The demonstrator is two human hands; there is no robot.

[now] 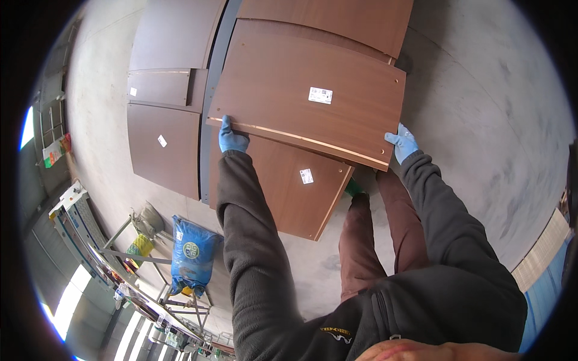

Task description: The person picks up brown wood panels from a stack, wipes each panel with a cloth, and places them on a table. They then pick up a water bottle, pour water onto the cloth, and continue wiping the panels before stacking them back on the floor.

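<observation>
Both my hands wear blue gloves and grip a wide brown wooden panel (271, 78) with a white label and small drilled holes. My left hand (233, 137) is closed on its near left edge, thumb on top. At the near right corner, my right hand (402, 143) holds the side with its thumb over the surface. The fingers of both hands are partly hidden beneath the board. Below the held panel lies another labelled brown panel (283, 180), partly covered by it. A further brown panel (343, 24) is beyond it.
More brown panels (164, 147) lie to the left, past a grey strip (206, 108). A blue sack (191, 256) rests on a metal frame (135, 257) at the lower left, near a long machine (90, 222). Concrete floor (481, 120) extends on the right.
</observation>
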